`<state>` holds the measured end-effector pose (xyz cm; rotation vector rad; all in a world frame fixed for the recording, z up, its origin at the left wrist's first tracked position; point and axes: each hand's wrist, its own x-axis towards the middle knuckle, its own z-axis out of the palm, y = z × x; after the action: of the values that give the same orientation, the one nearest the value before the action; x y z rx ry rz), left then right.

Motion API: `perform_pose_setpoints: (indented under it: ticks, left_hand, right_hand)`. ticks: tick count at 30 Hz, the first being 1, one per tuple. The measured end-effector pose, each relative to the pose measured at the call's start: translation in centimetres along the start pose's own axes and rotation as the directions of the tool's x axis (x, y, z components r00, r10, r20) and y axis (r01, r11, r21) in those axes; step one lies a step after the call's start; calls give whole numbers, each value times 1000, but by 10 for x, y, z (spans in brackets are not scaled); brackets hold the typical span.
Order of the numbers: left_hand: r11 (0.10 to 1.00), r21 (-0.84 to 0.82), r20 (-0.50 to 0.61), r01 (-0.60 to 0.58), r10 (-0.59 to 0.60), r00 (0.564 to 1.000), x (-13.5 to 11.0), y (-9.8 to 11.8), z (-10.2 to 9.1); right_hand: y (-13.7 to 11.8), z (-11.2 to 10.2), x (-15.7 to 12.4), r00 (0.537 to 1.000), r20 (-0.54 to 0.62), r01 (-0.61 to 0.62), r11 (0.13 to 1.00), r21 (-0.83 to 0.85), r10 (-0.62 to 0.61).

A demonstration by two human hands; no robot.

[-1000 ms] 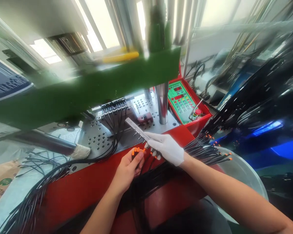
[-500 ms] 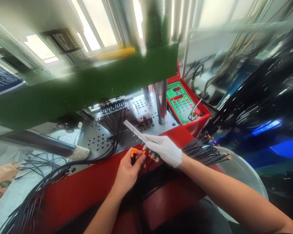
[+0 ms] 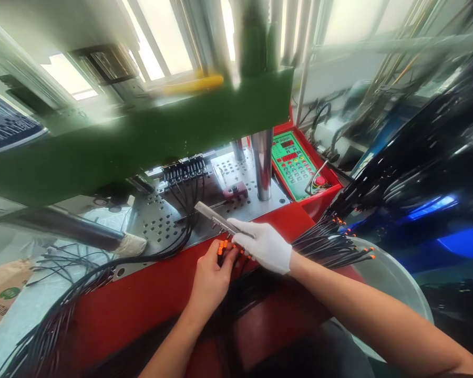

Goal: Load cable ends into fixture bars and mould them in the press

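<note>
My bare left hand [image 3: 212,273] is closed on black cables whose orange tips [image 3: 223,245] stick up between thumb and fingers. In a white glove, my right hand [image 3: 265,244] grips a flat metal bar [image 3: 213,214] with small pins along its lower edge. The bar slants up and to the left over the front of the press bed. More orange tips show under the gloved fingers, close to the left fingertips; whether they sit on the pins I cannot tell. Black cables hang below both hands over the red machine front [image 3: 150,294].
Ahead, a black mould [image 3: 185,170] with several cables stands on the perforated press plate [image 3: 157,220], under the green crossbeam [image 3: 142,142]. Steel columns [image 3: 262,168] flank it. A red control box [image 3: 323,197] is to the right. Orange-tipped cables [image 3: 331,247] lie over a pale tub [image 3: 413,294].
The metal bar has shifted slightly down and left in my right hand. My left hand has moved a little right and its fingers have drawn closer to the glove.
</note>
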<state>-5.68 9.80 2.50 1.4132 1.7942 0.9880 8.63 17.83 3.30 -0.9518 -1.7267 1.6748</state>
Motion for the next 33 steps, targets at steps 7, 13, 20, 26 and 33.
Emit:
perform_pose_setpoints:
  ticks: [7, 13, 20, 26, 33]
  left_hand:
    - [907, -373, 125, 194, -157, 980, 8, -7, -13]
    - [848, -482, 221, 221, -127, 967, 4, -5, -12]
    - [810, -528, 230, 253, -151, 962, 5, -9, -11]
    - [851, -509, 160, 127, -52, 986, 5, -10, -11]
    - [862, -494, 163, 118, -42, 986, 5, -14, -11]
  right_hand:
    - [3, -14, 2, 991, 90, -103, 990, 91, 95]
    - [-1, -12, -1, 990, 135, -38, 998, 59, 30]
    - [-6, -10, -2, 988, 156, -10, 994, 106, -7]
    - [-4, -11, -3, 986, 165, -19, 997, 71, 7]
    - [-6, -11, -4, 981, 195, -2, 996, 92, -16]
